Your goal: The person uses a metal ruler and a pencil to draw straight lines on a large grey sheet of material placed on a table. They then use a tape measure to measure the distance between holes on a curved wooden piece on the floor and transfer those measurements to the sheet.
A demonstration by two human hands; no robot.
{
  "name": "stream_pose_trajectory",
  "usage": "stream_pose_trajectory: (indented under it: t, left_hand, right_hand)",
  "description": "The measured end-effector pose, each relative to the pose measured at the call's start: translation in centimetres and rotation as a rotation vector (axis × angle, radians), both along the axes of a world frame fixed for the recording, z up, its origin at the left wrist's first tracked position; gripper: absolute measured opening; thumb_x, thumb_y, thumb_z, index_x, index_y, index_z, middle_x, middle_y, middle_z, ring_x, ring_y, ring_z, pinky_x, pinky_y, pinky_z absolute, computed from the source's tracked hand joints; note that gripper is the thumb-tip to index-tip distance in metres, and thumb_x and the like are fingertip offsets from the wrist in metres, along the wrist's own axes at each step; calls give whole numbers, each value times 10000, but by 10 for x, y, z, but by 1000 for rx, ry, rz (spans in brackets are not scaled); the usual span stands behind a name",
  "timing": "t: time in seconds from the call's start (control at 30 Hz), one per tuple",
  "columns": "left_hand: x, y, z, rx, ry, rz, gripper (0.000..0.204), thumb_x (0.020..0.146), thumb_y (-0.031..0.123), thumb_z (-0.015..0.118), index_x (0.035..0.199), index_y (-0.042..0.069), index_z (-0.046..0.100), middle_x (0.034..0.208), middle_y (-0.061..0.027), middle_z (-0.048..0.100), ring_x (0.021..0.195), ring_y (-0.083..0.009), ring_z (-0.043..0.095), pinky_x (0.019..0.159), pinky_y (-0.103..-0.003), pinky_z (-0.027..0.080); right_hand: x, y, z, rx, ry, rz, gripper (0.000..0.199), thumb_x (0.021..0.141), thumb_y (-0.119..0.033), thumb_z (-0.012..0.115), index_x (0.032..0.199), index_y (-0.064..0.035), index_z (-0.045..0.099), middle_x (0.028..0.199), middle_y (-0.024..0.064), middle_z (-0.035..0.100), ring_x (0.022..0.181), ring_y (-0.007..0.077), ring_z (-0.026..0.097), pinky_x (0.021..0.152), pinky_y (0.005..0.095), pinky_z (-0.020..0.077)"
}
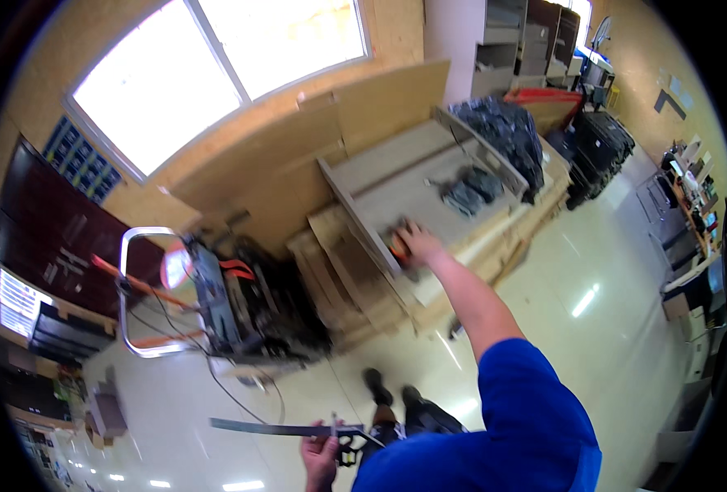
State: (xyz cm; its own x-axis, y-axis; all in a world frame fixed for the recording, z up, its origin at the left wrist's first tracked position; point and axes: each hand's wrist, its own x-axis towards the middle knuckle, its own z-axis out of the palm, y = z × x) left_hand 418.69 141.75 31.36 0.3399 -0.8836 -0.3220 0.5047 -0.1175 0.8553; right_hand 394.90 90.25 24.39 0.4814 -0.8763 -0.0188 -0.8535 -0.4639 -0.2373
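Observation:
Low in the picture, my left hand is closed on a long, thin grey strip that sticks out to the left. A black piece with openings shows beside the strip's right end. My right arm stretches forward, and my right hand is closed over a small orange and black object, too blurred to name. That object is at the near left side of a shallow, grey-brown wooden tray-like frame. Dark grey cloth-like items lie inside the frame.
A machine with a bent metal handle stands left, cables hanging from it. Cardboard sheets lean under the window. A black plastic bag lies behind the frame. Black bags stand farther right. A cluttered desk lines the right side.

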Motion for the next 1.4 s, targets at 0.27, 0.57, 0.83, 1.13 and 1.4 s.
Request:
stream_pose_trajectory:
  t: [0.27, 0.57, 0.83, 1.13, 1.4]
  left_hand:
    - [1, -121, -31, -11, -138, -447, 399, 917, 59, 691, 1291, 60, 553, 1142, -72, 648, 1026, -174, 641, 793, -327, 587]
    - [-105, -389, 0, -282, -92, -1265, 442, 971, -1, 594, 1389, 54, 460, 1208, -87, 645, 1150, -175, 612, 991, -358, 513]
    - [-419, -437, 82, -134, -369, -1579, 347, 883, -16, 656, 1217, 27, 573, 836, -39, 668, 776, -140, 655, 621, -279, 512]
    - [-643, -312, -37, -44, -113, -1836, 467, 946, -70, 592, 1377, -57, 412, 1146, -139, 663, 1019, -195, 659, 838, -335, 578]
    - [-865, -278, -32, -118, -104, -2120, 506, 953, -56, 589, 1411, -29, 378, 1226, -173, 641, 1090, -227, 653, 907, -369, 584]
  right_hand:
    - [-83, 47, -70, 86, -720, -206, 903, 608, -291, 883, 1340, 23, 456, 1185, 233, 596, 1024, 345, 620, 874, 474, 521]
    - [-212, 248, -90, -136, -1463, -818, 425, 866, -140, 699, 1207, -99, 449, 1106, 106, 566, 902, 238, 623, 732, 372, 567]
    - [-394, 321, -47, 121, -2222, -1156, 527, 1052, -468, 380, 1308, -21, 494, 1142, 165, 653, 957, 276, 685, 728, 405, 595]
    - [-531, 464, -30, -226, -2266, -1139, 542, 1025, -508, 370, 1409, -125, 358, 1384, 164, 531, 1136, 353, 628, 842, 513, 578]
    - [-745, 503, 23, -200, -2549, -832, 678, 1004, -518, 377, 1518, -79, 320, 1544, 128, 375, 1361, 366, 473, 960, 576, 536]
